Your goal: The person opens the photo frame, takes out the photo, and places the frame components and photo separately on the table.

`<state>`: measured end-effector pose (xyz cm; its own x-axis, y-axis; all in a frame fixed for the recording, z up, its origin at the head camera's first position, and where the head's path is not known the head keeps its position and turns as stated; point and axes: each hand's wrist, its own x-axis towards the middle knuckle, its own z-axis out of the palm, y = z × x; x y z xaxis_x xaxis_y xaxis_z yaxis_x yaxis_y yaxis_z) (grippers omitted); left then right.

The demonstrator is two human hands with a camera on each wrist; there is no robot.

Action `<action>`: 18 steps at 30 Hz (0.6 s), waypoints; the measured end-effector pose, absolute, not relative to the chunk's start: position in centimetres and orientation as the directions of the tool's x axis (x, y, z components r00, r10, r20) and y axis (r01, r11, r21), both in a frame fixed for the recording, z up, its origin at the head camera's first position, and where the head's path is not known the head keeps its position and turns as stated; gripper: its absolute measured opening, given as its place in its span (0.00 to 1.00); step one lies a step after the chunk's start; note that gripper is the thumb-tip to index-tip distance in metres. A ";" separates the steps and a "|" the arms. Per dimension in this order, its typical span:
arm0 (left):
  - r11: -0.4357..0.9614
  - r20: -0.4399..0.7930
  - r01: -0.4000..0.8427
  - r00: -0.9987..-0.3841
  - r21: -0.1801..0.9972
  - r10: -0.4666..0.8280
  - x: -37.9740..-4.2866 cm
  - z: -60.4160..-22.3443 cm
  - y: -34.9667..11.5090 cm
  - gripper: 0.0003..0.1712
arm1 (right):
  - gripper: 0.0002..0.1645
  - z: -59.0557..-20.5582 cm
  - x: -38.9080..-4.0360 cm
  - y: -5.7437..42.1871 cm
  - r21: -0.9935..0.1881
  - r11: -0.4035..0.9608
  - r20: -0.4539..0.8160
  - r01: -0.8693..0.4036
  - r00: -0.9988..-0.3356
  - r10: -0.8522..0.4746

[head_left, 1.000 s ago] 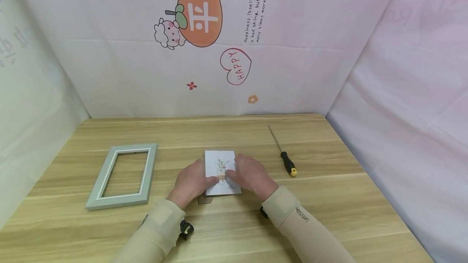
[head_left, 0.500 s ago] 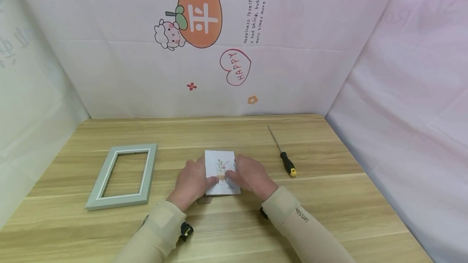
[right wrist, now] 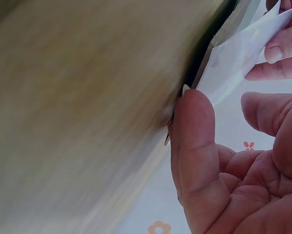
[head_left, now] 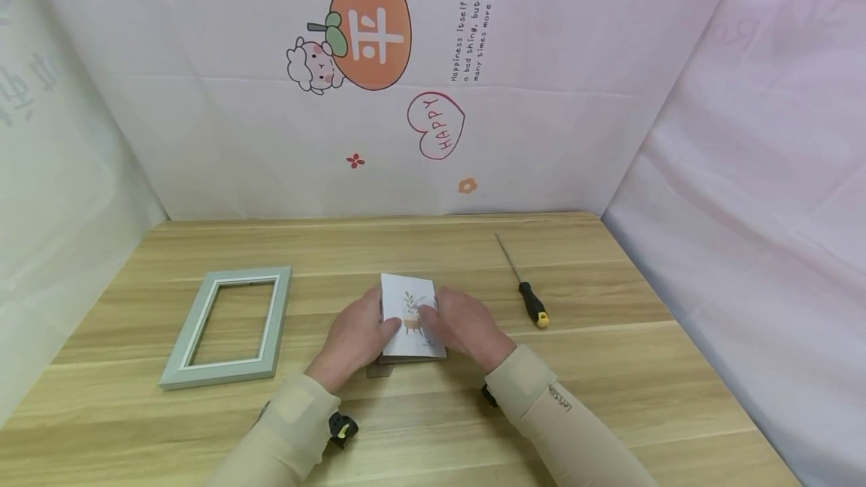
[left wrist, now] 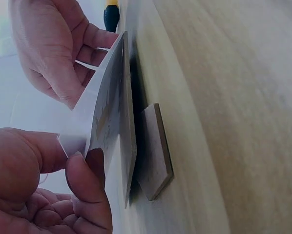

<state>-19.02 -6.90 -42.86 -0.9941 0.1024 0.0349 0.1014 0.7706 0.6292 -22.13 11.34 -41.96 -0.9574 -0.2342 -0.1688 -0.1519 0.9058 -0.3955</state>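
Observation:
A white picture card (head_left: 406, 293) printed with a plant in an orange pot lies mid-table in the head view, bowed up along its left side. Under it the left wrist view shows a thin board (left wrist: 130, 117), with a small brown flap (left wrist: 156, 156) jutting out beneath. My left hand (head_left: 355, 333) pinches the card's left edge between thumb and finger. At the opposite edge is my right hand (head_left: 467, 322), its thumb over the card in the head view. In the right wrist view its fairly straight fingers (right wrist: 195, 141) touch the edge, and the thumb stands apart from them.
A pale grey-green picture frame (head_left: 276, 322) lies to the left on the wooden table (head_left: 325, 246). To the right lies a screwdriver (head_left: 532, 303) with a black and yellow handle. White printed cloth (head_left: 271, 149) hangs behind and at both sides.
The card, flat before, now bows upward at its left and lower edges. My left thumb has moved from its face to its left edge; the right thumb has shifted slightly up.

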 end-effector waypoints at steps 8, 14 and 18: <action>0.772 -0.001 0.062 -0.997 0.633 0.081 -19.1 -42.7 -7.0 0.37 | 0.21 -42.0 -22.1 11.3 -0.395 0.906 -0.176 -0.149 -0.956 -0.234; 0.740 -0.015 0.036 -0.998 0.671 0.062 -19.0 -42.6 -7.3 0.37 | 0.17 -42.0 -22.0 11.3 -0.407 0.899 -0.173 -0.164 -0.952 -0.252; 0.709 -0.018 0.039 -0.997 0.704 0.073 -19.0 -42.7 -7.5 0.37 | 0.16 -42.0 -22.0 11.4 -0.412 0.894 -0.163 -0.177 -0.951 -0.264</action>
<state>-18.96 -7.49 -42.71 -0.9972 0.0727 -0.0179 0.0390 0.7088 0.7044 -22.00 11.37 -42.00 -0.9508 -0.2636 -0.1629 -0.1771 0.8937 -0.4121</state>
